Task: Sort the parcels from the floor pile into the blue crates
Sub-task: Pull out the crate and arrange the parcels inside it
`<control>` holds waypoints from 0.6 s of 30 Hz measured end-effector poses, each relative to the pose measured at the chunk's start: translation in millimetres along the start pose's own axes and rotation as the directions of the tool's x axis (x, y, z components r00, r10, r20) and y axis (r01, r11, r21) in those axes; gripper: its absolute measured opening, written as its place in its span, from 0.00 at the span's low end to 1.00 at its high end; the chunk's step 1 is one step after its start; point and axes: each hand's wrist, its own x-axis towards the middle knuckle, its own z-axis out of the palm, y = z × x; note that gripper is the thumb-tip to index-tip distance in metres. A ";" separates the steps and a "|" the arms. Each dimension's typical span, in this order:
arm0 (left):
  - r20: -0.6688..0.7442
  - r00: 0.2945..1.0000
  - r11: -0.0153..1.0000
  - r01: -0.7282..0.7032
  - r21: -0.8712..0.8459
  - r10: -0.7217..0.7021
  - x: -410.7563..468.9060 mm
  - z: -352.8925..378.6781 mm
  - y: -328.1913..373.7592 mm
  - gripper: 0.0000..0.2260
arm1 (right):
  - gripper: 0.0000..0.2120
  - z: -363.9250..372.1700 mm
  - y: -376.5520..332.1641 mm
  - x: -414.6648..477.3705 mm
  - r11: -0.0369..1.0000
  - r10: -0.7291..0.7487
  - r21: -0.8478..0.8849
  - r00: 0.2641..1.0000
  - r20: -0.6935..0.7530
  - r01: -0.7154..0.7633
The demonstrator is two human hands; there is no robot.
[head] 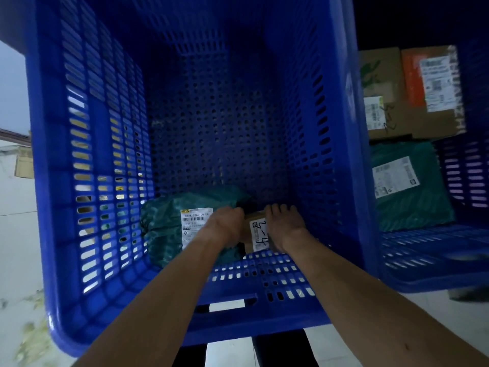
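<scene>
Deep inside the blue crate (87,165), the left hand (227,225) and right hand (286,225) clasp a small cardboard box (258,233), fingers wrapped around it, beside a green parcel (169,226).

A deep blue crate (90,160) had walls patterned with rows of slots and a floor dotted with round holes. Inside it lay a dark green parcel (169,229) bearing a white label with black print, and a small brown box (255,229) whose white label carried black handwriting. In a second blue crate (434,250) sat 2 brown cartons (397,102), one marked orange, and a green bag (412,186).
</scene>
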 end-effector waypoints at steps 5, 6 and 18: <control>0.047 0.999 0.999 -0.026 -0.022 0.027 4.3 -1.8 -5.7 0.18 | 0.47 -0.4 1.4 8.5 0.988 -0.149 -0.050 0.986 -0.077 0.146; 0.051 0.998 1.000 -0.028 -0.010 0.029 5.2 -2.8 -5.9 0.18 | 0.48 -1.2 0.6 10.2 0.987 -0.157 -0.061 0.984 -0.081 0.152; -0.049 0.998 0.992 -0.027 0.120 0.034 7.8 0.0 -4.2 0.12 | 0.49 -10.0 -10.5 11.1 0.985 -0.094 -0.148 0.995 -0.013 0.091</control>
